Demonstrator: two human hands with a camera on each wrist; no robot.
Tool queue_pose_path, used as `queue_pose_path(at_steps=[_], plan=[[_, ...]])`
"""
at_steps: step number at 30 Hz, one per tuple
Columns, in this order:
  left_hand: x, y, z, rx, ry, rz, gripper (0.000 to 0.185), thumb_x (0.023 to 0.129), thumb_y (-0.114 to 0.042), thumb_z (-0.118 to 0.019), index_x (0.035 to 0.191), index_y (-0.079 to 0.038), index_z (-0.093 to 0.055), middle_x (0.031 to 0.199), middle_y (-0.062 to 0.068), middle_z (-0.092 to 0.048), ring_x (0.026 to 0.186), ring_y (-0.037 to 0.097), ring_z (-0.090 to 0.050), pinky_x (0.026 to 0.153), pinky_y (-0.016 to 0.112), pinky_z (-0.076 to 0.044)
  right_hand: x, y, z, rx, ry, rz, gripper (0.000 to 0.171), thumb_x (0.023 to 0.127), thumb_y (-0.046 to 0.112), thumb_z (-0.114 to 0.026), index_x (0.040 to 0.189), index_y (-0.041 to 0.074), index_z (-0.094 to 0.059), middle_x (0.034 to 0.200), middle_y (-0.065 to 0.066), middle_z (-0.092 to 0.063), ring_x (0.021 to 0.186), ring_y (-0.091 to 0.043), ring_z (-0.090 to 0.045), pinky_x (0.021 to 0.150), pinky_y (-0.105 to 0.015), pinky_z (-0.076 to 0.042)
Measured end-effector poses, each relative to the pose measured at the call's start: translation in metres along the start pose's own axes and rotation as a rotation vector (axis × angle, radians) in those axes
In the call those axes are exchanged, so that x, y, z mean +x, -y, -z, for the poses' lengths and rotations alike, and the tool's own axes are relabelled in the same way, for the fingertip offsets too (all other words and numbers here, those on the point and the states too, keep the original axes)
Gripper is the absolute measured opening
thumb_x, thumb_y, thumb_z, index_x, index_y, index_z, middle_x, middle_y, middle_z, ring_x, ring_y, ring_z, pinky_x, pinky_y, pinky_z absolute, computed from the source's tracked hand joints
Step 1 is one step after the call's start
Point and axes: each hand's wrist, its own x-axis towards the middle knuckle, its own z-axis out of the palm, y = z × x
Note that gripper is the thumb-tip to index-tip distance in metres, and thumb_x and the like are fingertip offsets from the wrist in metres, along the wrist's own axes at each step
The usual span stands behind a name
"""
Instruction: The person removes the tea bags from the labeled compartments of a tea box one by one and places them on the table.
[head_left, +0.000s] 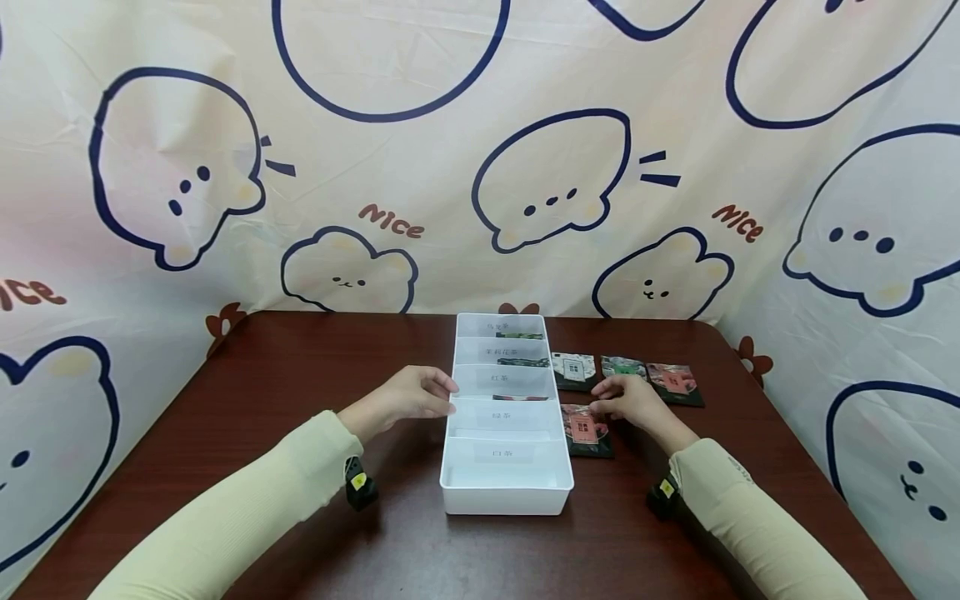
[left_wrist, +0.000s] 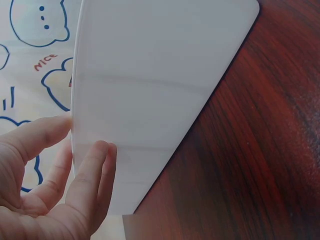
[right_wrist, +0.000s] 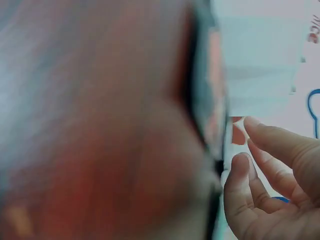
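A long white divided box (head_left: 506, 500) stands lengthwise on the table, with a printed label in each compartment. Thin packet edges show in its three farthest compartments. My left hand (head_left: 408, 396) is at the box's left side; in the left wrist view its fingertips touch the rim and outer wall, fingers mostly straight. Over the packets on the right hovers my right hand (head_left: 637, 404), its fingers loosely bent and holding nothing. Close to its fingertips lie a red tea packet (head_left: 585, 429) and a white-and-black one (head_left: 573, 371). A green packet (head_left: 622, 367) is behind that hand, partly covered.
Another red packet (head_left: 675, 383) lies at the right end of the back row. The dark wooden table (head_left: 315, 517) reaches back to a patterned cloth (head_left: 442, 183) that hangs behind it and along both sides.
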Motion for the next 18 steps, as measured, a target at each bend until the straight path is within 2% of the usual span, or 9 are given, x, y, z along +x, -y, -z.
queue_pose_path(at_steps=[3,9,13,17,18], plan=[[0.001,0.001,0.0,0.004,-0.004,0.006,0.029,0.077,-0.002,-0.078,0.103,-0.004,-0.066,0.099,0.013,-0.063,0.083,0.022,-0.06,0.075,0.03,-0.056,-0.003,0.008,0.008,0.078,0.013,0.042,0.031,0.091,0.019,-0.068,0.115,-0.001,-0.063,0.109,-0.015,-0.062,0.09,-0.02,-0.062,0.078,-0.035,-0.057],[0.001,0.001,0.001,-0.002,-0.003,0.009,0.03,0.077,-0.002,-0.078,0.105,-0.003,-0.066,0.099,0.013,-0.063,0.082,0.022,-0.06,0.075,0.029,-0.056,-0.013,0.035,0.021,0.252,0.036,0.215,0.035,0.094,0.026,-0.064,0.119,0.002,-0.06,0.123,-0.02,-0.057,0.105,-0.028,-0.061,0.091,-0.045,-0.053],[0.0,0.0,0.001,0.004,0.0,-0.003,0.033,0.077,-0.003,-0.079,0.106,-0.002,-0.065,0.1,0.014,-0.063,0.082,0.021,-0.059,0.074,0.029,-0.056,-0.023,0.054,0.024,0.273,0.037,0.331,0.037,0.092,0.034,-0.066,0.118,0.007,-0.062,0.12,-0.013,-0.06,0.104,-0.026,-0.062,0.09,-0.039,-0.054],[0.0,0.0,-0.001,0.013,-0.003,-0.003,0.033,0.077,-0.004,-0.079,0.106,-0.003,-0.065,0.1,0.014,-0.063,0.082,0.021,-0.059,0.074,0.03,-0.056,-0.032,0.07,0.019,0.289,0.058,0.404,0.033,0.092,0.031,-0.066,0.116,0.008,-0.063,0.117,-0.008,-0.063,0.101,-0.018,-0.063,0.09,-0.034,-0.053],[0.0,0.0,-0.001,0.014,-0.004,-0.001,0.032,0.077,-0.004,-0.079,0.106,-0.003,-0.065,0.1,0.014,-0.063,0.082,0.021,-0.059,0.075,0.03,-0.056,-0.033,0.073,0.017,0.295,0.069,0.419,0.034,0.093,0.029,-0.066,0.117,0.005,-0.062,0.118,-0.01,-0.064,0.103,-0.021,-0.062,0.09,-0.034,-0.052]])
